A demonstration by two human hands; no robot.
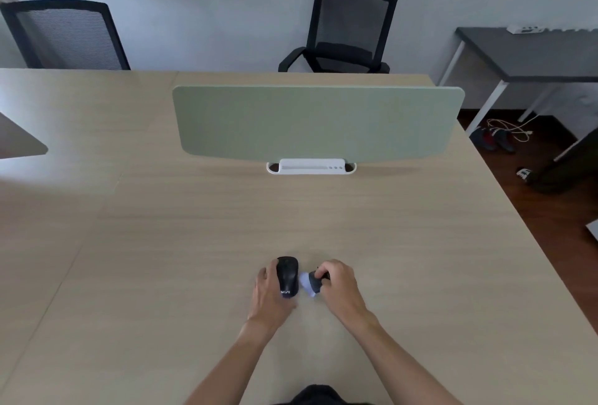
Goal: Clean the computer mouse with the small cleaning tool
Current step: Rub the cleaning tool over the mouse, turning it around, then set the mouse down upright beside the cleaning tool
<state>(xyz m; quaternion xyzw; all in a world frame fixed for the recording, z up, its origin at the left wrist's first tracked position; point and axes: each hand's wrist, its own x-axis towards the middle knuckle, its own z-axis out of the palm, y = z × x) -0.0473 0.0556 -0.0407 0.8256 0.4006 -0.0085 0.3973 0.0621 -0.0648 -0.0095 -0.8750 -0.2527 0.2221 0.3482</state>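
A black computer mouse (287,276) with white lettering near its rear lies on the light wooden desk (194,242), near its front edge. My left hand (270,291) grips the mouse from its left side. My right hand (336,285) holds a small cleaning tool (311,285) with a dark body and a pale, whitish brush head. The brush head touches the right side of the mouse. The tool's rear end is hidden in my fingers.
A green divider panel (317,123) stands across the desk behind a white holder (310,166). Two black mesh chairs (349,29) stand beyond the desk. A dark side table (534,51) stands at the right, with cables and shoes (498,139) on the floor.
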